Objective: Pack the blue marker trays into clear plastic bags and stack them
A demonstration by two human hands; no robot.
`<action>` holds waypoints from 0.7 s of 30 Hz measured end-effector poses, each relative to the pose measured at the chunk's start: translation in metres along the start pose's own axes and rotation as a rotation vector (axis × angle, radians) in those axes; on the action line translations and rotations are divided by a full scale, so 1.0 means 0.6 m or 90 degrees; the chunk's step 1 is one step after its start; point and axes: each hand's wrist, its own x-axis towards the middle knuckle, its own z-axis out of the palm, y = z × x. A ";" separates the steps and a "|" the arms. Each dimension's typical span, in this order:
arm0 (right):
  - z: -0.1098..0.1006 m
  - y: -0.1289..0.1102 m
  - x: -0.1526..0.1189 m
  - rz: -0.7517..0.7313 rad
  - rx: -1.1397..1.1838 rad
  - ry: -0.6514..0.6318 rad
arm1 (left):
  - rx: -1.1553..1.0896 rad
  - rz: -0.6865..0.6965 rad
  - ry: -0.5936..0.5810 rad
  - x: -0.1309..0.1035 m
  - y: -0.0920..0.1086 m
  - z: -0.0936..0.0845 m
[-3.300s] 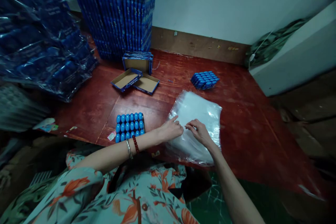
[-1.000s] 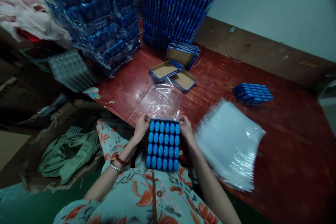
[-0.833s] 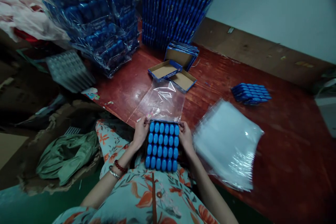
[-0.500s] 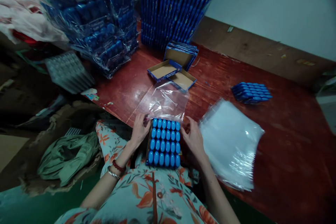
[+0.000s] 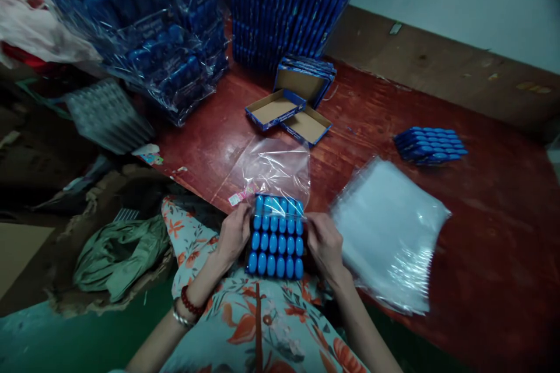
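Observation:
A tray of glossy blue oval pieces, set in rows, rests at the table's front edge close to my body. The mouth of a clear plastic bag covers its far row, and the rest of the bag lies flat on the table beyond. On the left, my left hand pinches the bag's edge beside the tray. My right hand is closed on the bag's other edge at the tray's right side. A small pink and white label lies by the bag's left edge.
A stack of clear bags lies to the right, with a pile of blue trays behind it. Shallow cardboard boxes sit ahead. Tall wrapped blue packs stand back left. A torn carton is below left.
Both hands have come nearer my body, drawing the bag's mouth over the tray's far row. The label now shows left of the bag. The view has shifted slightly.

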 end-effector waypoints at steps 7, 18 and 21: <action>-0.033 -0.004 -0.061 -0.077 -0.021 -0.083 | 0.171 0.131 -0.087 -0.057 -0.012 -0.022; -0.083 -0.050 -0.129 0.010 0.138 -0.398 | 0.278 0.191 -0.484 -0.144 -0.019 -0.077; -0.105 -0.060 -0.085 0.045 0.190 -0.390 | 0.240 0.189 -0.498 -0.118 0.012 -0.108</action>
